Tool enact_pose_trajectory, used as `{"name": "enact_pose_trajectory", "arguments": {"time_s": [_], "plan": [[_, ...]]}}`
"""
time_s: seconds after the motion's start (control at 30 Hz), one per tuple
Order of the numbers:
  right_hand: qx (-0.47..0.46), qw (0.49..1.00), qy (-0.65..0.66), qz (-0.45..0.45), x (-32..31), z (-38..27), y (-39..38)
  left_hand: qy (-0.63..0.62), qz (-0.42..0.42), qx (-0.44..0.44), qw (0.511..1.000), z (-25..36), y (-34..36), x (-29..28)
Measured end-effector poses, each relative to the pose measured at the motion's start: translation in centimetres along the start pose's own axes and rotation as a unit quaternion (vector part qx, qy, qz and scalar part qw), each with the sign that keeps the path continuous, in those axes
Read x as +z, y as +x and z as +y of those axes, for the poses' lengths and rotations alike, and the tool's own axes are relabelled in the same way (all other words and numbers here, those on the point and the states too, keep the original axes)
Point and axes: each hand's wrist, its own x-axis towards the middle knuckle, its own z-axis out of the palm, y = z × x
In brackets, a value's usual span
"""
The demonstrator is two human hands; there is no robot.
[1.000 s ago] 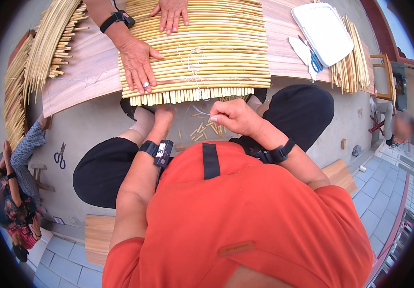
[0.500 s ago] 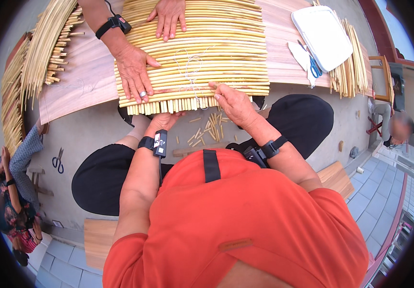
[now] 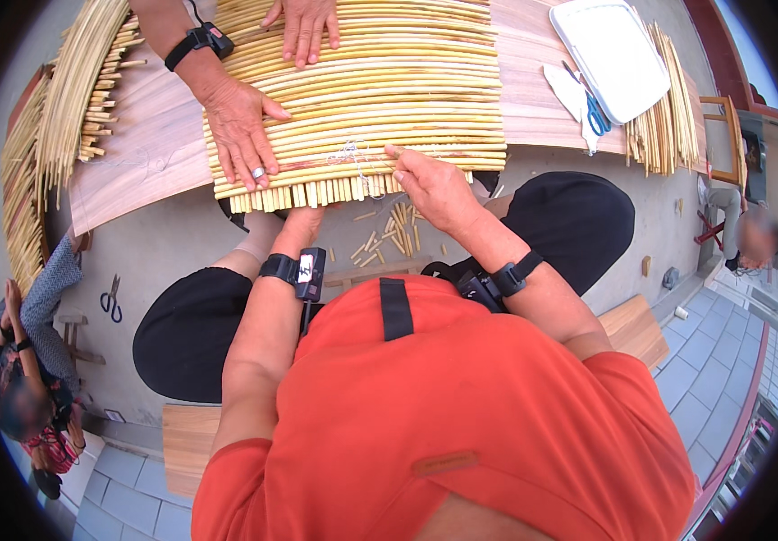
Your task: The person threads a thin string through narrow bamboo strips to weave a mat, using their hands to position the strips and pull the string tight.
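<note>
**Mat of sticks (image 3: pixel 362 86) lies across a wooden table (image 3: pixel 533 108)**

The mat's near edge juts past the table. The right hand (image 3: pixel 439 189) is at that edge, its fingers curled narrow beside a tangle of white string (image 3: pixel 351 155); whether they pinch a strand, I cannot tell. The left hand (image 3: pixel 304 219) reaches beneath the edge (its fingers are mostly hidden, so its grip cannot be told). A co-worker's ringed hand (image 3: pixel 243 131) lies flat on the mat's left side; another outstretched hand (image 3: pixel 306 25) rests farther back. At right are a white tray (image 3: pixel 610 59) and blue-handled scissors (image 3: pixel 597 117). Short stick pieces (image 3: pixel 400 230) lie below.
</note>
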Motion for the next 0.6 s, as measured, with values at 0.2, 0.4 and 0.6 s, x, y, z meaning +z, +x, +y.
{"name": "enact_pose_trajectory", "arguments": {"time_s": [0.2,0.4,0.6], "plan": [[0.006,0.998,0.054,0.023,0.0,-0.2,0.0,-0.491,-0.162,-0.081,0.852,2.6,-1.0,1.2],[-0.012,0.997,0.061,0.036,0.1,0.2,0.4,0.304,0.018,0.189,0.934,-10.5,1.7,-1.5],[0.004,0.998,0.063,0.022,0.2,0.4,0.1,-0.356,-0.049,-0.039,0.932,0.5,0.7,-0.2]]}}
